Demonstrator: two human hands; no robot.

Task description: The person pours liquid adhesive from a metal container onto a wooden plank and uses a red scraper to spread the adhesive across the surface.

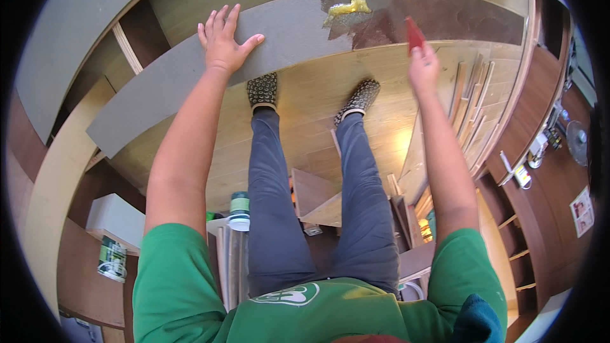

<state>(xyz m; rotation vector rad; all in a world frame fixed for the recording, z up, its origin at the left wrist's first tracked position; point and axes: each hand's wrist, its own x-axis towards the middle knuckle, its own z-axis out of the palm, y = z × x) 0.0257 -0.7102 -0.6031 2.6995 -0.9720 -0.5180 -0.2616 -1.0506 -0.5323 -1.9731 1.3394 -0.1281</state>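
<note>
A long grey board point(286, 32) lies across in front of me; it looks curved in this view. My left hand point(225, 41) rests open on its left part, fingers spread over the far edge. In my right hand point(424, 67) is a red glue spreader point(414, 33), held by the board's near edge at the right. A thick blob of yellow glue point(351, 6) sits on the board right of its middle. From the blob to the right end, the surface is dark brown and wet-looking, with a ragged border against the dry grey.
Wooden framing point(127, 47) with open compartments stands beyond and left of the board. Wood strips point(470, 101) lean at the right. A green-and-white can point(239, 211) stands by my left leg, another can point(112, 259) farther left. Small items lie on a brown surface point(553, 184) at far right.
</note>
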